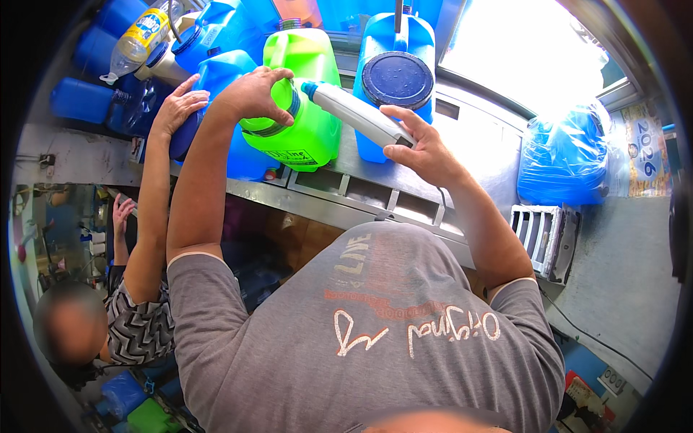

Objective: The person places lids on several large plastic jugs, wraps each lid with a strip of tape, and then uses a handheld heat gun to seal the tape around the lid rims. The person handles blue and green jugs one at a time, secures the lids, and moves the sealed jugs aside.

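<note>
A bright green plastic jug (pixel 317 137) stands on the metal bench in front of me. My left hand (pixel 253 94) curves over its wide round mouth, thumb and fingers spread around the dark-ringed rim. The palm hides part of this mouth. In my right hand (pixel 426 148) is a white stick-shaped tool (pixel 357 115) with a blue-green tip, gripped at its rear end. Its tip points left and lies close to the rim of the green jug. Behind the tool is a blue jug (pixel 368 43) with a large dark round lid (pixel 397 79).
Beside me on the left, a co-worker's hand (pixel 180 105) touches a blue jug (pixel 231 72). More blue containers and a yellow-labelled clear bottle (pixel 141 36) crowd the far left. A plastic-wrapped blue container (pixel 563 159) stands right, near a white slatted vent (pixel 541 238) and a cable (pixel 599 343).
</note>
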Demonstrator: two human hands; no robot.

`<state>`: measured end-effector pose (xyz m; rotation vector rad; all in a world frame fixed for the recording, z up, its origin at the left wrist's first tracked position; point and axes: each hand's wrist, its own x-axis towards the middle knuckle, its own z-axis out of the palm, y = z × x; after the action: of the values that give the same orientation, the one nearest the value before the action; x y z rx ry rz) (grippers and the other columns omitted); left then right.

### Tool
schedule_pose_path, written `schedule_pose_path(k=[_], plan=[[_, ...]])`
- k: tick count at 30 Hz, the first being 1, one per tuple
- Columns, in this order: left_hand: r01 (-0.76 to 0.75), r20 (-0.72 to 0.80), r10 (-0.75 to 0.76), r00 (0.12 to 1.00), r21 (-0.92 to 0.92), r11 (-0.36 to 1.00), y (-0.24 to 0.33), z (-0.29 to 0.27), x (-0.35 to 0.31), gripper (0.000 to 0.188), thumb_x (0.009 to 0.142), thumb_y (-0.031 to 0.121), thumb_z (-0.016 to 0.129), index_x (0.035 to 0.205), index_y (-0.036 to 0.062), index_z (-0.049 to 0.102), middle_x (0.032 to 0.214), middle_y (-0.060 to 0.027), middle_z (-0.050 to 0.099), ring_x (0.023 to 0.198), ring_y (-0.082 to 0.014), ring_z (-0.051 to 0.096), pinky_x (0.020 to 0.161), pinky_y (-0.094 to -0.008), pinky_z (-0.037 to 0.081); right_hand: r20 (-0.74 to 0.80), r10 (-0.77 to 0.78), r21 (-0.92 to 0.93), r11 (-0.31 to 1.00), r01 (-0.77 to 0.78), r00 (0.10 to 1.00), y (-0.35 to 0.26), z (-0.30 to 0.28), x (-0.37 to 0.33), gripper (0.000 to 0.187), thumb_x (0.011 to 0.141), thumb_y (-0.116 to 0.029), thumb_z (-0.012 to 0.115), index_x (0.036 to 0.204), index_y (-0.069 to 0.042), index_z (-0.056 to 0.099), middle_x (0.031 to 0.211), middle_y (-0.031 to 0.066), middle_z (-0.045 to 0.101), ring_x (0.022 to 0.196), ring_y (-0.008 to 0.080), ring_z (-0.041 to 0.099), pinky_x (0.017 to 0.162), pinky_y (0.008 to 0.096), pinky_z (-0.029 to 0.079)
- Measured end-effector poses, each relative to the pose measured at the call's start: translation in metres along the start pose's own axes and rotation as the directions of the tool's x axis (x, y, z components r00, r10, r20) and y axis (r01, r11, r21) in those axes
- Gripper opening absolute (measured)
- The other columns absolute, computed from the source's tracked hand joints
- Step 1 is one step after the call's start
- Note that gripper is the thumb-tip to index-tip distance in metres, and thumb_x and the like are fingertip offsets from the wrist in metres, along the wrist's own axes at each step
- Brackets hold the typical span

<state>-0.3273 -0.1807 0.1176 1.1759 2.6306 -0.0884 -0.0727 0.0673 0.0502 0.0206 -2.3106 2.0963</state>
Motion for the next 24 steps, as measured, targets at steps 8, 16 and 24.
schedule_pose_path(k=[8, 16, 24], plan=[[0.006, -0.027, -0.007, 1.0, -0.056, 0.998, -0.002, 0.003, -0.002, 0.111, 0.056, 0.053, 0.092, 0.151, 0.02, 0.044, 0.153, -0.0186, 0.045, 0.144, -0.0353, 0.039, 0.118, -0.0432, 0.034, 0.0, 0.006, -0.004, 1.0, -0.006, 1.0, -0.002, 0.001, 0.0, 0.066, 0.087, -0.017, 0.074, 0.146, -0.01, 0.047, 0.126, 0.0129, 0.06, 0.11, 0.0208, 0.058, 0.098, 0.0343, 0.046], [-0.145, -0.461, -0.122, 0.879, -0.502, 0.853, -0.044, 0.054, -0.052, 0.122, 0.055, 0.059, 0.092, 0.155, 0.0148, 0.037, 0.154, -0.0177, 0.044, 0.143, -0.036, 0.042, 0.116, -0.0462, 0.036, 0.028, 0.057, -0.025, 0.998, -0.056, 0.998, 0.001, -0.001, -0.008, 0.066, 0.087, -0.014, 0.073, 0.147, -0.011, 0.047, 0.119, 0.0119, 0.062, 0.103, 0.0186, 0.059, 0.093, 0.0335, 0.048], [-0.265, -0.633, -0.257, 0.73, -0.61, 0.747, -0.046, 0.129, -0.068, 0.102, 0.062, 0.042, 0.095, 0.148, 0.0128, 0.048, 0.148, -0.0147, 0.052, 0.138, -0.0306, 0.048, 0.116, -0.0418, 0.037, 0.013, -0.018, -0.088, 0.996, 0.019, 1.0, -0.012, -0.009, 0.012, 0.064, 0.086, -0.016, 0.073, 0.146, -0.015, 0.049, 0.107, 0.0093, 0.065, 0.091, 0.0125, 0.061, 0.082, 0.0301, 0.051]])
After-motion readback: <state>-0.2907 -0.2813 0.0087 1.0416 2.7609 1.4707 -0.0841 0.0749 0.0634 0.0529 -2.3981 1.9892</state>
